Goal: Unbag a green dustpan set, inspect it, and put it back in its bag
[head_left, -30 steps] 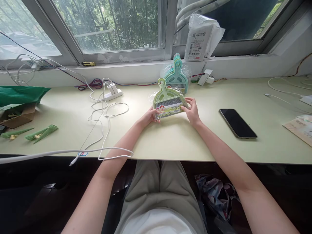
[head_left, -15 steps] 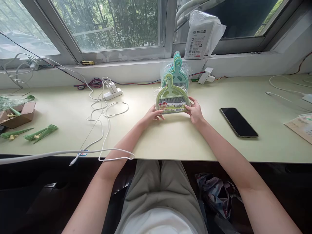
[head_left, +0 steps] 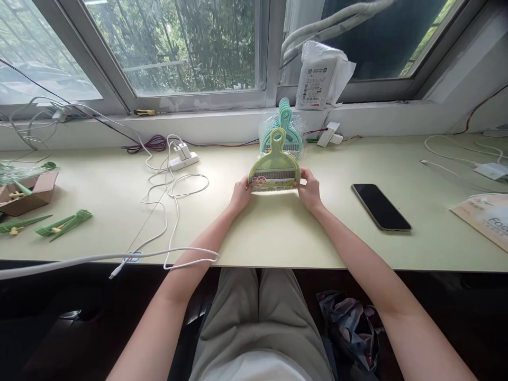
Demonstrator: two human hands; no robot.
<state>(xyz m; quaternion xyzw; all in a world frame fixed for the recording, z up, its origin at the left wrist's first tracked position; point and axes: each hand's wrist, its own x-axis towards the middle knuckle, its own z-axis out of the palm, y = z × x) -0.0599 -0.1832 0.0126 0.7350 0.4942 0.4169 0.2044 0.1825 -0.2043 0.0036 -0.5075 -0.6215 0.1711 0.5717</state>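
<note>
A small light-green dustpan-and-brush set point(head_left: 274, 164) in clear wrap stands upright on the pale desk point(head_left: 278, 233). My left hand point(head_left: 240, 192) grips its lower left corner and my right hand point(head_left: 308, 188) grips its lower right corner. Just behind it, a stack of similar teal and green sets point(head_left: 284, 127) leans against the wall under the window sill.
A black phone point(head_left: 380, 206) lies right of my hands. White cables and a charger block point(head_left: 183, 156) sprawl to the left. Green clips point(head_left: 59, 224) and a cardboard box point(head_left: 32, 192) sit far left. A white parcel point(head_left: 319, 78) rests on the sill; papers point(head_left: 484, 218) lie far right.
Both hands tipped the green set from lying tilted to standing upright and moved it slightly away, toward the stack. A green bag at the far left is gone from view.
</note>
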